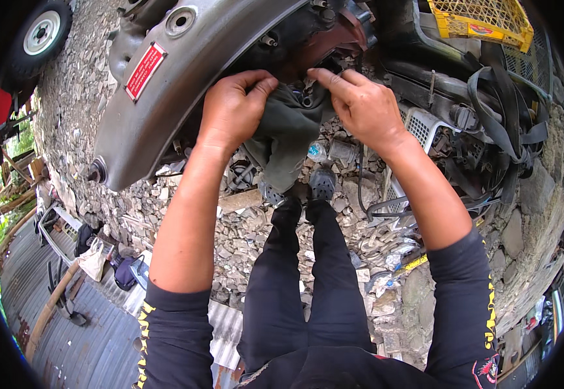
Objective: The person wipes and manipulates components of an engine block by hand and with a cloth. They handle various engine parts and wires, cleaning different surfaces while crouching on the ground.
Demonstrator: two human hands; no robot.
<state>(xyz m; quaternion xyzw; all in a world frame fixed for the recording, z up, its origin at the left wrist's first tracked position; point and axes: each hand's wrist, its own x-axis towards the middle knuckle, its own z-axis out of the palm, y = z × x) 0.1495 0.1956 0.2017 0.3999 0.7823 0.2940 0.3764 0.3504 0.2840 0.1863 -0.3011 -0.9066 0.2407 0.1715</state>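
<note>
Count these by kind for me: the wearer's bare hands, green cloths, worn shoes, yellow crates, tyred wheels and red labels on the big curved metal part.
Hands: 2 (left hand, right hand)
Green cloth: 1
Shoes: 2 (left shoe, right shoe)
Yellow crate: 1
Tyred wheel: 1
Red label: 1
Total: 8

Stony grey ground (81, 117) lies below. A black-and-white wheel (41, 34) stands at upper left, a yellow lattice crate (480, 14) sits at upper right, and corrugated metal sheets (120, 343) spread across lower left.
</note>
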